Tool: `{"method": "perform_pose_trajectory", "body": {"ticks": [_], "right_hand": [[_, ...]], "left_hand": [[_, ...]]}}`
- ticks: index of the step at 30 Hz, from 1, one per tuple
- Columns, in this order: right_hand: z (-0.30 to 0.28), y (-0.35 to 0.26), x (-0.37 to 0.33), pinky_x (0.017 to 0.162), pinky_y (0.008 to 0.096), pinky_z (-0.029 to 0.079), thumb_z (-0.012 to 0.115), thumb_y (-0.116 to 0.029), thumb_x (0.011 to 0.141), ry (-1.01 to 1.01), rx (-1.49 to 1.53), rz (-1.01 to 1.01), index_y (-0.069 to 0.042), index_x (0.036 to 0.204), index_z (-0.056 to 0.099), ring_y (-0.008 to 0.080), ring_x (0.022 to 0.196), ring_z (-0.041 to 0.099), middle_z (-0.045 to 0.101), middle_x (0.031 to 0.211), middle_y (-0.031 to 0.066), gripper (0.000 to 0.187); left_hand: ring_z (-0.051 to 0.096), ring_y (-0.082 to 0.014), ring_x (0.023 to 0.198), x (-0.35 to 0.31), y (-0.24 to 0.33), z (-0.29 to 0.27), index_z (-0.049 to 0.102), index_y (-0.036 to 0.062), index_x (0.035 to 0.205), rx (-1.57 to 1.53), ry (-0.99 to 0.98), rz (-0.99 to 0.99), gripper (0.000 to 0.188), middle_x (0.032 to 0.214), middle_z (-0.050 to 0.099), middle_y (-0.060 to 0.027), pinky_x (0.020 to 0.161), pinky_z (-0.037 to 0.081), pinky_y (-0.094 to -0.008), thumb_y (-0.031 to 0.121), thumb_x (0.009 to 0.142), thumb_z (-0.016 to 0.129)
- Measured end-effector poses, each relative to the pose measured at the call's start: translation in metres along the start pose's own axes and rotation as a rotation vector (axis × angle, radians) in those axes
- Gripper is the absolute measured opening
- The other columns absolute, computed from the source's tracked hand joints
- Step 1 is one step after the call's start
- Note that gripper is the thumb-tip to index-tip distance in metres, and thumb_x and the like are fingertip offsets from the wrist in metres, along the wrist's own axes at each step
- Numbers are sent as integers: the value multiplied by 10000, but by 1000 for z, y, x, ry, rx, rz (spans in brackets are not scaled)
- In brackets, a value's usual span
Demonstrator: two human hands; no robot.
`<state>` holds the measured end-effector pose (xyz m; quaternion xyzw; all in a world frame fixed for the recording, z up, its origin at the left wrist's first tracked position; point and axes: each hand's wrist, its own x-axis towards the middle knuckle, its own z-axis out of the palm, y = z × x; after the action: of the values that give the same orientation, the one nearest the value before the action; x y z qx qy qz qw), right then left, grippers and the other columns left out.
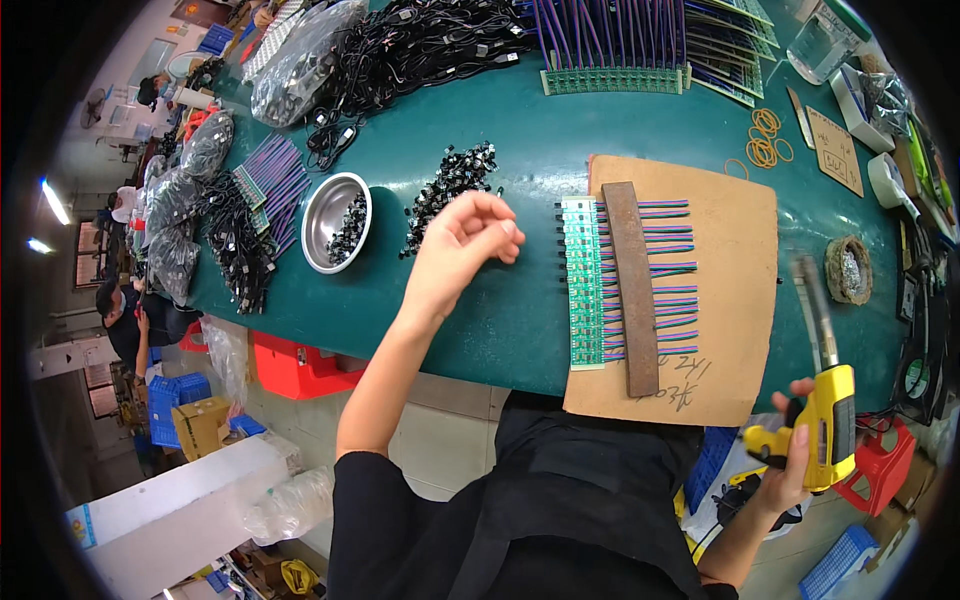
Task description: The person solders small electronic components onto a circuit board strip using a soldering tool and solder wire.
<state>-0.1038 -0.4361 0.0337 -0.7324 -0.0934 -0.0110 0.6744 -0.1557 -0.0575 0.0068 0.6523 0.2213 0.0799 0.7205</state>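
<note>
My left hand hovers over the table beside a pile of small black components. Its fingers are curled in toward the thumb, and whatever may be between them is hidden. In my right hand is a yellow soldering gun with a long metal tip pointing up and away from me. Between the hands, a strip of green circuit boards lies on a cardboard sheet. A rusty metal bar rests across the coloured wires that run right from the strip. Small black parts line the strip's left edge.
A steel bowl with black components stands left of the pile. Black cables and boards with purple wires fill the far side. Rubber bands and a round tip-cleaner holder lie right. A red stool stands below the table's edge.
</note>
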Motion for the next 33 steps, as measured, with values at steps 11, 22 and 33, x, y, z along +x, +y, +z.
{"method": "perform_pose_trajectory", "body": {"ticks": [11, 22, 33], "right_hand": [[56, -6, -39, 599, 348, 570, 553, -170, 839, -310, 483, 604, 78, 1165, 464, 263, 786, 624, 581, 921, 188, 419], [72, -11, -40, 529, 281, 508, 553, -153, 830, -337, 331, 669, 48, 1107, 511, 188, 652, 598, 591, 906, 142, 346], [76, -13, -44, 542, 285, 515, 551, -132, 832, -306, 370, 649, 48, 1104, 516, 188, 667, 603, 591, 906, 139, 328]], "left_hand": [[614, -117, 725, -23, -10, 29, 441, 26, 985, 27, -206, -207, 211, 765, 614, -61, 622, 486, -231, 29, 834, 589], [595, -103, 646, -15, -11, 29, 424, 36, 961, 82, -220, -249, 218, 741, 620, -64, 583, 485, -223, 13, 822, 591], [585, -102, 613, -13, -12, 29, 429, 42, 949, 84, -234, -265, 219, 720, 622, -73, 566, 479, -223, -4, 801, 584]]}}
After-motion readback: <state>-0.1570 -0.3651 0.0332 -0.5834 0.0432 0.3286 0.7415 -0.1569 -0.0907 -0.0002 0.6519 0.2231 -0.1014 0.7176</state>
